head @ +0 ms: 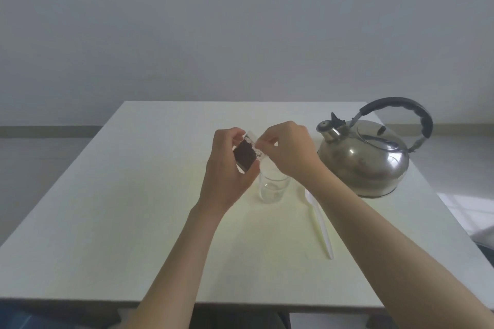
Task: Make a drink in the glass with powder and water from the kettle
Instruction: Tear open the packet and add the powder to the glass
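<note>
A small clear packet of dark brown powder (pixel 244 153) is held above the table's middle. My left hand (pixel 227 168) grips its lower body from the left. My right hand (pixel 287 151) pinches the packet's upper right edge with thumb and fingertips. Just below the packet and right hand stands a clear glass (pixel 274 188), upright; its rim is partly hidden by my right wrist. I cannot tell whether it holds anything. A steel kettle (pixel 366 160) with a black handle stands at the right, spout toward the hands.
A white plastic spoon (pixel 319 224) lies on the white table (pixel 120 208) to the right of the glass, handle pointing to the near edge. The table's right edge runs close behind the kettle. A plain wall lies beyond the far edge.
</note>
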Tool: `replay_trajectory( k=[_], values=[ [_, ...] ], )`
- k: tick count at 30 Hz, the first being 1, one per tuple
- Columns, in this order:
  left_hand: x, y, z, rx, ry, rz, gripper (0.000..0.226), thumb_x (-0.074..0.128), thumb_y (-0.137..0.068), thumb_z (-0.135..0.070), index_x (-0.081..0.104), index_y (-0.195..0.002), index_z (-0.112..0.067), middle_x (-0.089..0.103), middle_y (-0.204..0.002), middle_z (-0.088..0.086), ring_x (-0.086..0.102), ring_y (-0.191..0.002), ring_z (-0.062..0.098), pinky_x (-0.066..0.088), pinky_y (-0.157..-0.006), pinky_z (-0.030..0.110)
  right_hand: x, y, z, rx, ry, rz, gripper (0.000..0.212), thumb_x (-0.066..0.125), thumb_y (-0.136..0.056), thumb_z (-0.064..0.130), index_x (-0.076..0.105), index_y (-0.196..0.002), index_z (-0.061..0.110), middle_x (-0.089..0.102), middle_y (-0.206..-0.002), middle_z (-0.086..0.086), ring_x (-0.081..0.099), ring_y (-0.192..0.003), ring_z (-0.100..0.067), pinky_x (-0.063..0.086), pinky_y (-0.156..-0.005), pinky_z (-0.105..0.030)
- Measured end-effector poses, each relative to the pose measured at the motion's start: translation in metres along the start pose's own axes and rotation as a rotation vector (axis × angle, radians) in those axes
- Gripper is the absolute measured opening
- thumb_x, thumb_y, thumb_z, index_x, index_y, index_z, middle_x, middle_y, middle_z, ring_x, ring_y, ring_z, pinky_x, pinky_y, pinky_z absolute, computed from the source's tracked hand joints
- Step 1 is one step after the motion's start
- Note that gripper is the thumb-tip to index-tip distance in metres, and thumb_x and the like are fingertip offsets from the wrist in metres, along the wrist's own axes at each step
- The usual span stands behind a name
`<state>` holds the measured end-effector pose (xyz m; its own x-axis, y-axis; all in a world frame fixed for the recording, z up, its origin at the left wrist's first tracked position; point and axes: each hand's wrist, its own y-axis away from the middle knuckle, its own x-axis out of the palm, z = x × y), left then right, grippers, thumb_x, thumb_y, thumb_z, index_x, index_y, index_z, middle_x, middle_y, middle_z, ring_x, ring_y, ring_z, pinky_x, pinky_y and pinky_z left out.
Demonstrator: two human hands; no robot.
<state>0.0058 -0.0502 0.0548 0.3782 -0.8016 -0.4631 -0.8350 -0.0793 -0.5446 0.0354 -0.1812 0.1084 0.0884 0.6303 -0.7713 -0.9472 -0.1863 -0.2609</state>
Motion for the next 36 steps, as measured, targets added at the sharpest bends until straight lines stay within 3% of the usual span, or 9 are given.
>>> replay_trajectory(
  k=[4, 6, 9, 14, 19, 23, 27, 31, 36],
  values=[
    [-0.002, -0.001, -0.003, -0.008, -0.027, -0.035, 0.030, 0.070, -0.070, -0.036, 0.055, -0.092, -0.022, 0.047, -0.098, -0.008, 0.047, -0.092, -0.005, 0.036, -0.075, 0.004, -0.002, 0.003, -0.008, 0.119, -0.099, 0.028, 0.013, 0.063, -0.079, 0.020, 0.074, -0.078, 0.013, 0.072, -0.076, -0.003, 0.065, -0.075, -0.021, 0.046, -0.061, -0.027],
    [-0.005, -0.006, -0.007, -0.130, 0.003, -0.115, 0.024, 0.062, -0.076, -0.046, 0.057, -0.076, -0.022, 0.055, -0.081, -0.010, 0.053, -0.076, -0.002, 0.039, -0.067, 0.012, -0.002, 0.005, -0.008, 0.137, -0.137, 0.016, 0.013, 0.064, -0.079, 0.020, 0.074, -0.080, 0.012, 0.071, -0.074, -0.003, 0.064, -0.075, -0.020, 0.045, -0.061, -0.026],
    [-0.008, -0.015, -0.013, -0.383, 0.114, -0.033, 0.036, 0.065, -0.078, -0.047, 0.064, -0.063, -0.013, 0.065, -0.056, -0.012, 0.062, -0.059, 0.000, 0.049, -0.063, 0.023, 0.000, 0.011, -0.003, 0.111, -0.141, -0.012, 0.015, 0.065, -0.081, 0.024, 0.073, -0.077, 0.011, 0.063, -0.065, 0.004, 0.058, -0.067, -0.016, 0.041, -0.056, -0.022],
    [-0.014, -0.017, -0.018, -0.554, 0.268, 0.136, 0.026, 0.065, -0.082, -0.031, 0.072, -0.072, -0.008, 0.074, -0.068, 0.005, 0.072, -0.064, 0.012, 0.055, -0.060, 0.026, 0.010, 0.018, 0.004, 0.019, -0.081, -0.052, 0.020, 0.060, -0.082, 0.022, 0.069, -0.073, 0.007, 0.069, -0.069, -0.006, 0.061, -0.070, -0.025, 0.045, -0.061, -0.033],
    [-0.026, -0.022, -0.018, -0.648, 0.400, 0.275, 0.017, 0.061, -0.084, -0.015, 0.073, -0.073, -0.010, 0.075, -0.071, 0.004, 0.074, -0.072, 0.015, 0.058, -0.063, 0.025, 0.015, 0.022, 0.003, -0.038, -0.050, -0.047, 0.017, 0.065, -0.079, 0.024, 0.067, -0.071, 0.008, 0.067, -0.068, -0.003, 0.059, -0.068, -0.023, 0.042, -0.062, -0.033],
    [-0.032, -0.023, -0.018, -0.594, 0.331, 0.241, 0.019, 0.063, -0.083, -0.015, 0.071, -0.066, -0.015, 0.074, -0.064, 0.000, 0.073, -0.066, 0.011, 0.055, -0.059, 0.022, 0.013, 0.022, 0.006, -0.055, -0.125, 0.014, 0.013, 0.070, -0.076, 0.025, 0.067, -0.071, 0.013, 0.054, -0.060, 0.016, 0.051, -0.055, -0.002, 0.034, -0.052, -0.015],
    [-0.034, -0.024, -0.016, -0.516, 0.231, 0.196, 0.019, 0.066, -0.081, -0.026, 0.069, -0.064, -0.019, 0.074, -0.067, 0.003, 0.072, -0.069, 0.009, 0.043, -0.059, 0.022, 0.009, 0.019, 0.006, -0.012, -0.277, 0.039, 0.013, 0.073, -0.075, 0.026, 0.069, -0.077, 0.014, 0.065, -0.066, 0.006, 0.050, -0.053, 0.009, 0.036, -0.052, -0.009],
    [-0.031, -0.027, -0.014, -0.481, 0.249, 0.205, 0.023, 0.070, -0.078, -0.027, 0.067, -0.063, -0.009, 0.070, -0.058, 0.001, 0.066, -0.054, 0.011, 0.049, -0.070, 0.024, 0.006, 0.019, 0.006, 0.026, -0.316, 0.056, 0.013, 0.074, -0.074, 0.024, 0.072, -0.078, 0.012, 0.073, -0.071, 0.000, 0.056, -0.057, 0.003, 0.039, -0.055, -0.009],
    [-0.020, -0.032, -0.015, -0.470, 0.321, 0.220, 0.032, 0.070, -0.079, -0.027, 0.059, -0.059, -0.005, 0.063, -0.057, 0.006, 0.055, -0.049, 0.008, 0.046, -0.069, 0.023, -0.003, 0.018, 0.005, 0.078, -0.342, 0.074, 0.007, 0.072, -0.074, 0.019, 0.073, -0.076, 0.012, 0.071, -0.070, 0.001, 0.067, -0.074, -0.012, 0.041, -0.055, -0.007]
  ],
)
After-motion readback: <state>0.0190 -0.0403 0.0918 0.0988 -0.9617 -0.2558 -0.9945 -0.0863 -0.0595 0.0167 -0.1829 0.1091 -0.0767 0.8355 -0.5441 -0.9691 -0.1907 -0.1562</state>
